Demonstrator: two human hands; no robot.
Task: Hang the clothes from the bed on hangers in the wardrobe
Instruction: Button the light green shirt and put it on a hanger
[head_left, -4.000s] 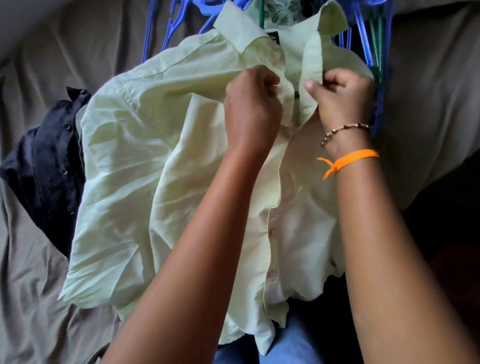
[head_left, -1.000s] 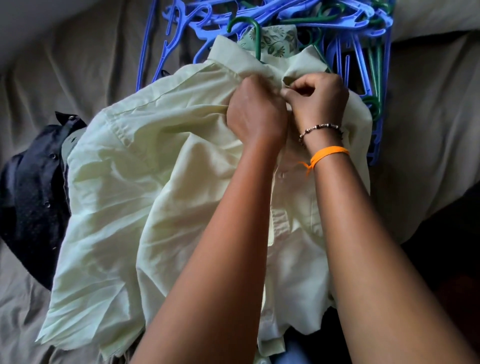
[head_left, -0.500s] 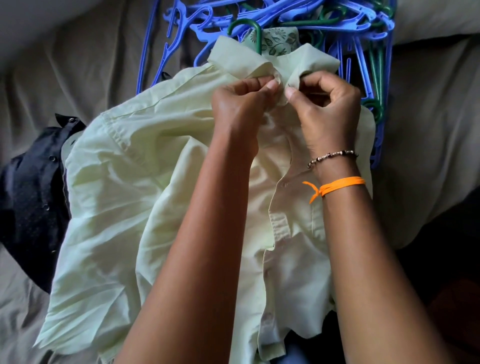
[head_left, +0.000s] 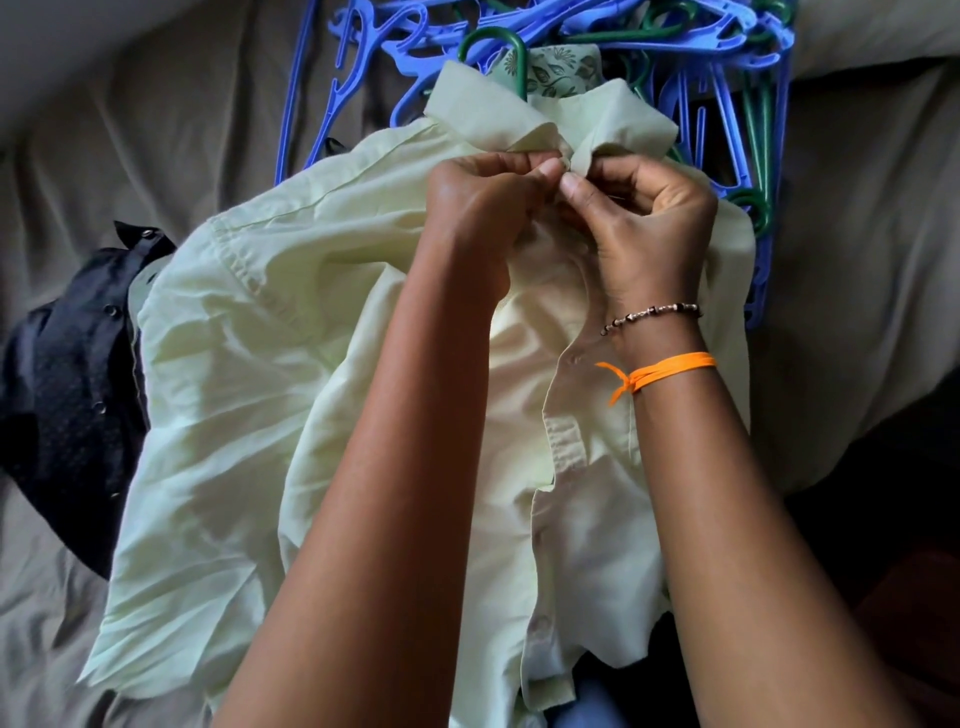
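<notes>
A pale green collared shirt (head_left: 249, 395) lies spread on the bed, front up. A green hanger hook (head_left: 511, 49) sticks out above its collar. My left hand (head_left: 483, 208) pinches the left edge of the shirt front just below the collar. My right hand (head_left: 644, 223) pinches the opposite edge, fingertips meeting the left hand's at the top button. The button itself is hidden by my fingers. Lower down the shirt front hangs apart.
A tangled pile of blue and green plastic hangers (head_left: 717, 78) lies behind the shirt, with a leaf-print garment (head_left: 558, 70) under the collar. A dark dotted shirt (head_left: 67, 395) lies at the left. The brown bedsheet (head_left: 130, 130) surrounds everything.
Both hands have moved from the shirt's chest up to the collar, and their fingertips now meet at the top button. The collar flaps have been drawn closer together.
</notes>
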